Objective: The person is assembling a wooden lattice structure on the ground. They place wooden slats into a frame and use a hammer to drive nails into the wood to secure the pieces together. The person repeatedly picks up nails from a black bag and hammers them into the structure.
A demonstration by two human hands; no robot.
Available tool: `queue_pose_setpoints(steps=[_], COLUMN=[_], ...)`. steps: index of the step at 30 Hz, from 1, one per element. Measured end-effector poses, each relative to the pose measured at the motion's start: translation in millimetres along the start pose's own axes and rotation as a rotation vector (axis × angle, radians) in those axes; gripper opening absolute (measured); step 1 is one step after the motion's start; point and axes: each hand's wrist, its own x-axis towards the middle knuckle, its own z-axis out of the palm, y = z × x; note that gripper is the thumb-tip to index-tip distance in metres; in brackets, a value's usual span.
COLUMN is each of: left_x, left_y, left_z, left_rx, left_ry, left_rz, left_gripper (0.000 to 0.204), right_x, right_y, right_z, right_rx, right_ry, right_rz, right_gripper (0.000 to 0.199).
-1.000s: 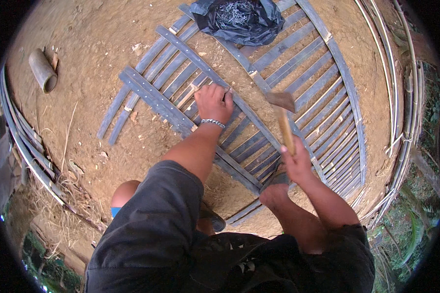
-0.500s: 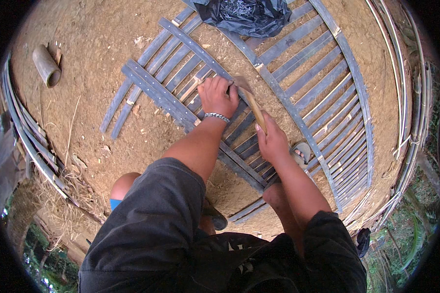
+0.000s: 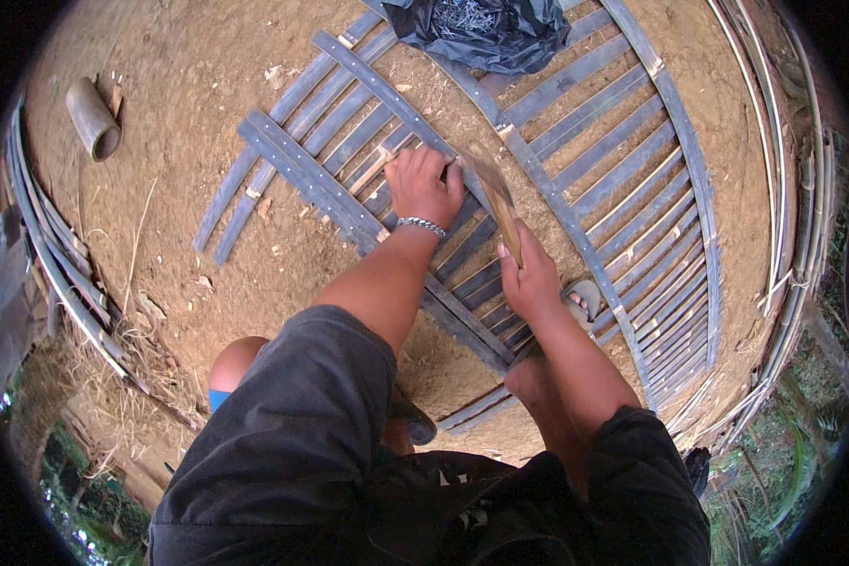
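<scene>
A panel of dark bamboo slats lies on the dirt, joined by nailed rails. My left hand, with a chain bracelet at the wrist, rests against the long upper rail. Its thumb and forefinger are pinched together there; whatever is between them is too small to make out. My right hand grips the wooden handle of a tool that looks like a hatchet. The blurred head is raised just right of my left fingertips, apart from them.
A black plastic bag holding many nails sits at the top. A larger slatted panel spreads to the right. My sandalled foot is beside it. A bamboo tube lies far left; long bamboo strips curve along the left edge.
The tool's head has lifted off the rail and swung slightly right, blurring. My left hand holds the same spot on the rail.
</scene>
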Motion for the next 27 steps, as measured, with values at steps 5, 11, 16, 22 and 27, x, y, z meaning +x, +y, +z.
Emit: queue_pose_setpoints(steps=[5, 11, 16, 22, 27], left_x=[0.4, 0.5, 1.0, 0.7, -0.1], left_y=[0.6, 1.4, 0.8, 1.1, 1.3], left_z=[-0.8, -1.3, -1.3, -1.3, -1.7], left_rx=[-0.004, 0.012, 0.026, 0.009, 0.026], left_ry=[-0.013, -0.014, -0.028, -0.031, -0.028], left_rz=[-0.007, -0.007, -0.013, -0.011, -0.007], left_gripper=[0.016, 0.016, 0.017, 0.019, 0.019], right_x=[-1.0, 0.6, 2.5, -0.6, -1.0], right_y=[-2.2, -4.6, -5.8, -2.7, 0.2], right_z=[-0.5, -4.8, -4.3, -2.6, -0.6], right_rx=[0.020, 0.018, -0.009, -0.035, -0.016], right_ry=[-0.035, -0.014, -0.006, -0.033, 0.043], right_rz=[0.101, 0.018, 0.013, 0.028, -0.059], right_gripper=[0.049, 0.050, 0.050, 0.051, 0.051])
